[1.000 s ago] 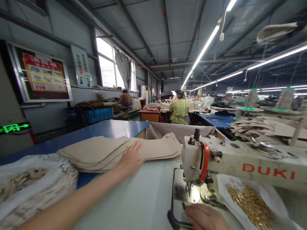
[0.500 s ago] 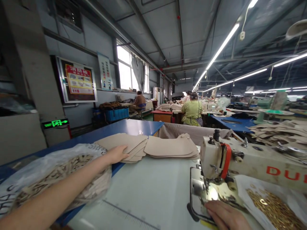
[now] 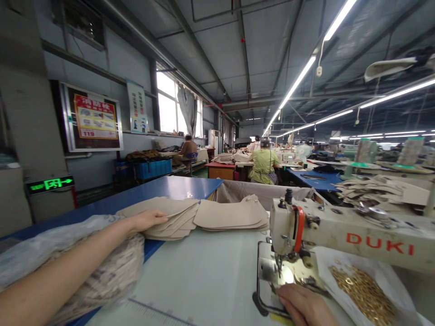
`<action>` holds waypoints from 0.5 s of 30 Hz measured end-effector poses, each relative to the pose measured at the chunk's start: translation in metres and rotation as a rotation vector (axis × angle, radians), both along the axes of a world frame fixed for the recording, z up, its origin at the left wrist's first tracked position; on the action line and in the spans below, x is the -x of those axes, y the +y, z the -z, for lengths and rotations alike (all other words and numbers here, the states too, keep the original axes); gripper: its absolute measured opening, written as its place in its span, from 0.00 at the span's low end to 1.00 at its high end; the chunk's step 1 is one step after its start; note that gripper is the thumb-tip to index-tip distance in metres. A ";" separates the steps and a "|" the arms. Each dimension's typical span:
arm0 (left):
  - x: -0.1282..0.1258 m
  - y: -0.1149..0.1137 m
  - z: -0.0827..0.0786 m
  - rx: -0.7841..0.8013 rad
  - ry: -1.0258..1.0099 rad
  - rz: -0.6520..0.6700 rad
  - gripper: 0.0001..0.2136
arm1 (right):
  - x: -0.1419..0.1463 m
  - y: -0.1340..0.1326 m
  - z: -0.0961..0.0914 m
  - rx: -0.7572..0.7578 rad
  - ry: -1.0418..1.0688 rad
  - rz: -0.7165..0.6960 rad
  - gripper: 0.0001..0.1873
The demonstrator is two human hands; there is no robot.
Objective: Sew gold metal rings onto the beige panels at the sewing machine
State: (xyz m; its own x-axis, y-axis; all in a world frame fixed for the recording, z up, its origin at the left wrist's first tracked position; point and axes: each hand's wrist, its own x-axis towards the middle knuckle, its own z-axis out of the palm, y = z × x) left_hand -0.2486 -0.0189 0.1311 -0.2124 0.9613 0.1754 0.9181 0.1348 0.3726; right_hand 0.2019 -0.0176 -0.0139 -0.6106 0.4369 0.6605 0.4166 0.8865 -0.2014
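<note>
My left hand (image 3: pixel 147 220) reaches across the table and closes on the top piece of a left stack of beige fabric pieces (image 3: pixel 170 217), lifting its edge a little. A second beige stack (image 3: pixel 231 213) lies just to its right. My right hand (image 3: pixel 304 305) rests at the needle plate of a white DUKI sewing machine (image 3: pixel 343 231), fingers curled; what they hold is hidden. An open bag of small gold metal parts (image 3: pixel 362 290) lies right of that hand.
A plastic bag of pale pieces (image 3: pixel 84 267) lies under my left forearm on the blue table (image 3: pixel 170 186). Fabric stacks (image 3: pixel 377 190) sit at the right. A person in a yellow-green top (image 3: pixel 263 166) works ahead; another person sits by the window (image 3: pixel 187 149).
My left hand moved from the seam between the two stacks over to the left stack and took hold of its top piece. My right hand stayed at the needle plate.
</note>
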 end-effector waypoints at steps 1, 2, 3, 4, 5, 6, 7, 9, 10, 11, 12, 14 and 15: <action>0.000 -0.002 0.000 0.028 -0.020 0.015 0.17 | 0.000 0.000 0.001 0.015 -0.003 -0.002 0.14; -0.001 -0.003 -0.001 0.063 -0.030 0.027 0.17 | 0.000 0.000 0.001 0.029 -0.003 -0.003 0.14; -0.001 -0.004 -0.002 0.092 -0.033 0.031 0.17 | -0.001 -0.001 0.001 0.046 -0.006 -0.001 0.13; -0.002 -0.005 -0.003 0.104 -0.029 0.024 0.17 | -0.001 -0.001 0.001 0.061 -0.010 -0.002 0.13; -0.003 -0.006 -0.004 0.105 -0.019 0.011 0.17 | -0.001 -0.002 0.001 0.074 -0.015 -0.005 0.13; -0.004 -0.006 -0.006 0.098 -0.004 -0.008 0.16 | -0.001 -0.002 0.001 0.082 -0.018 -0.008 0.13; -0.007 -0.007 -0.009 0.080 0.016 -0.031 0.15 | -0.001 -0.003 0.000 0.088 -0.023 -0.011 0.12; -0.014 -0.007 -0.016 0.003 0.069 -0.095 0.14 | -0.001 -0.003 0.000 0.102 -0.030 -0.009 0.12; -0.018 -0.008 -0.020 -0.052 0.097 -0.136 0.14 | -0.001 -0.004 -0.001 0.108 -0.030 -0.004 0.12; -0.023 -0.008 -0.025 -0.110 0.124 -0.178 0.15 | 0.000 -0.004 -0.001 0.117 -0.031 0.003 0.11; -0.028 -0.009 -0.028 -0.172 0.147 -0.218 0.16 | 0.000 -0.004 -0.001 0.127 -0.034 0.009 0.12; -0.040 -0.011 -0.035 -0.262 0.175 -0.259 0.20 | 0.000 -0.004 -0.003 0.139 -0.042 0.020 0.12; -0.045 -0.011 -0.038 -0.301 0.182 -0.270 0.22 | 0.000 -0.004 -0.004 0.143 -0.047 0.025 0.12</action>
State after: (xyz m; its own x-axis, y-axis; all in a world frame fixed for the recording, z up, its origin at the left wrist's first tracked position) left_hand -0.2032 -0.0304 0.1692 -0.3885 0.7760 0.4970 0.9193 0.2891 0.2673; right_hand 0.2021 -0.0219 -0.0102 -0.6270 0.5401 0.5614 0.4501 0.8394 -0.3048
